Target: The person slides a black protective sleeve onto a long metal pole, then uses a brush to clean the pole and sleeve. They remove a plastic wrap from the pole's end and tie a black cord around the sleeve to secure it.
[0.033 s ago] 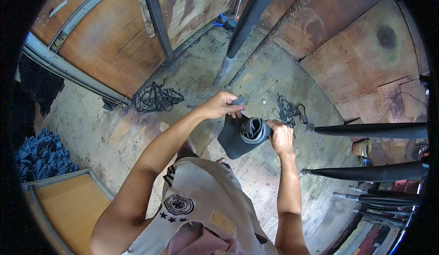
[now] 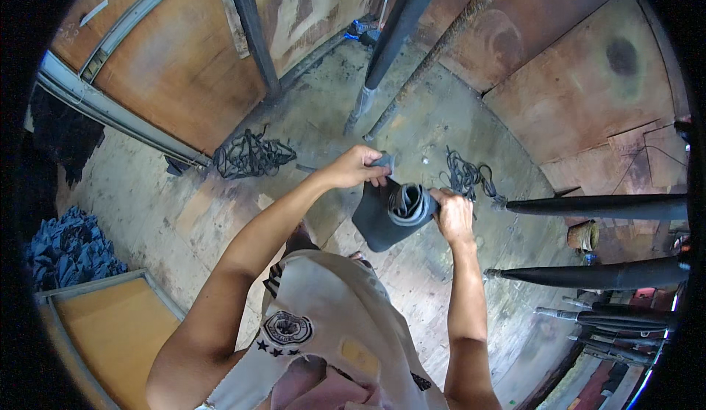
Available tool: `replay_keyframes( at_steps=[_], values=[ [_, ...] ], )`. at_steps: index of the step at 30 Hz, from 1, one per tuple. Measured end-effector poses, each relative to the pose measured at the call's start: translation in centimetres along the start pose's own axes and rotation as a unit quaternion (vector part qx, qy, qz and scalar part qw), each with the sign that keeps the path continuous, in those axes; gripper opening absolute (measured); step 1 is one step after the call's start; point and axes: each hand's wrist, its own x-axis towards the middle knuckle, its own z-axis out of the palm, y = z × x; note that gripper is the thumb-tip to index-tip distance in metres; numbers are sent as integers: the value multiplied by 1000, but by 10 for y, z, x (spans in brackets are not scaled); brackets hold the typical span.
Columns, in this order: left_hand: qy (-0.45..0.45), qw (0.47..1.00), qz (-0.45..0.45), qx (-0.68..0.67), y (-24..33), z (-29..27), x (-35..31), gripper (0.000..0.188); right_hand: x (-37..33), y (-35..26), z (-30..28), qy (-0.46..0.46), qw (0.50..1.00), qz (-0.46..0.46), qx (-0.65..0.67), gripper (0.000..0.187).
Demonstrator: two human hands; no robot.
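A person in a pale shirt (image 2: 323, 300) holds a dark rolled sheet (image 2: 390, 226) in front of the body, above a stained floor (image 2: 507, 336). The left hand's (image 2: 365, 167) grip is pinched closed on a greyish edge at the sheet's far side (it seems part of the sheet). The right hand's (image 2: 453, 216) grip is curled closed around the roll's right side. The roll's spiral end faces up; a loose flap hangs on its left. Tangled dark strips (image 2: 250, 156) lie far left, a smaller tangle (image 2: 465, 175) just beyond the right hand, and crumpled blue material (image 2: 73, 248) at left.
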Motion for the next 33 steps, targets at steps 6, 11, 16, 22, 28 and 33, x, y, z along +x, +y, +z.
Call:
replay_keyframes(
  at_steps=[6, 11, 16, 22, 28, 33],
  values=[
    [48, 989, 138, -5, 5, 54, 9, 36, -16, 26, -11, 36, 998, -33, -28, 35],
    [-141, 982, -71, 101, 37, 74, 17, 43, -32, 39, -29, 17, 998, -40, -47, 35],
    [-123, 990, -2, 70, 40, 98, 21, 42, -51, 56, -35, 22, 998, -37, -52, 34],
    [-124, 987, -69, 77, 52, 102, 46, 32, -59, 65, -29, 26, 997, -59, -41, 36],
    [-113, 933, -71, 335, 64, 108, 90, 65, -49, 48, -18, -25, 997, -28, -63, 37],
    [-142, 874, -194, 422, 64, 101, 96, 62, -41, 34, -12, 8, 997, -79, -1, 53]
  ],
)
